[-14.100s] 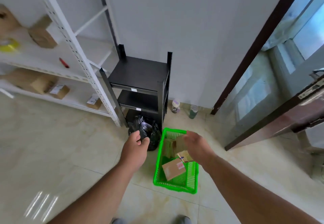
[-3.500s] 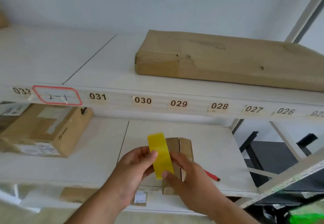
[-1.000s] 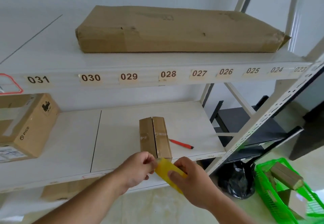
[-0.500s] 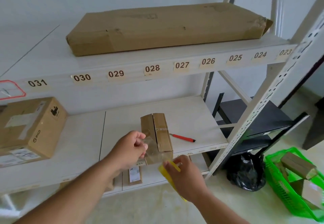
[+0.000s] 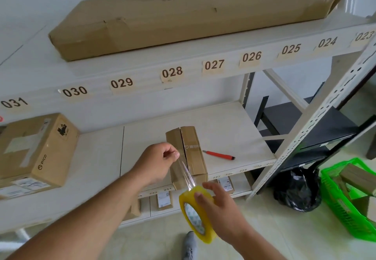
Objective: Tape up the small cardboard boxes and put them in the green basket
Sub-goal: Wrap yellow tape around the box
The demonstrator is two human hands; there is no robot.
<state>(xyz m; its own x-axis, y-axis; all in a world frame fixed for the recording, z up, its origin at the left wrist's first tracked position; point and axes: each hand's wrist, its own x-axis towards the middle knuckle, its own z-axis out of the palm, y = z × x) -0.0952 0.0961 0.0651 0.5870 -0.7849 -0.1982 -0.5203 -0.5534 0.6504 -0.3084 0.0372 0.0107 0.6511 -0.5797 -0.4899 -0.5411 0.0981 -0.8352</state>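
A small cardboard box [image 5: 192, 152] lies on the middle shelf [image 5: 230, 129], its two top flaps meeting with a narrow gap. My left hand [image 5: 157, 163] pinches the free end of a clear tape strip [image 5: 186, 173] just left of the box. My right hand [image 5: 220, 211] grips the yellow tape roll [image 5: 194, 217] below the shelf edge, the strip stretched between the two hands. The green basket [image 5: 345, 209] stands on the floor at the far right with several cardboard boxes in it.
A red pen-like tool [image 5: 218, 155] lies right of the small box. A larger carton [image 5: 33, 154] sits at the left of the shelf, and a long flat carton [image 5: 183, 13] on the shelf above. A black bag [image 5: 297, 190] and a black stand [image 5: 305, 121] are beside the rack post.
My hands have drawn apart: the right one lowered the roll and the left one raised the tape end, so a longer clear strip is stretched out. The view has shifted slightly.
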